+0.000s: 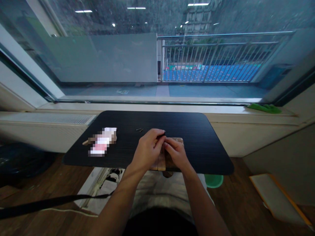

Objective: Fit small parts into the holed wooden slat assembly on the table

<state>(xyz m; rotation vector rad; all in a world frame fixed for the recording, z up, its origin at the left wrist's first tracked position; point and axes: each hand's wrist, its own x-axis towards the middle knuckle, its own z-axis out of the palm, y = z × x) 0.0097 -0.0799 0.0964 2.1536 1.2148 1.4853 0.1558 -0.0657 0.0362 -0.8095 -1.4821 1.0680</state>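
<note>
My left hand [148, 147] is closed, its thumb and fingers pressed together around something small and dark that I cannot make out. Right beside it, my right hand [176, 152] is closed too, with its fingertips meeting the left hand's; whatever they pinch is hidden. Under both hands lies a light wooden piece [161, 163] at the near edge of the black table [192, 126]. A darker brown piece [169, 162] shows beside it, partly covered by my right hand. Just beyond my left hand, a few thin nail-like pins [139, 130] rest on the tabletop.
On the table's left lie a blurred pink and white item [103, 142] and a wooden stick [86, 142]. A window sill [147, 107] runs behind the table, with a green cloth [264, 108] at its right. Below right stands a green basin [214, 181]. A black strap [61, 199] crosses lower left.
</note>
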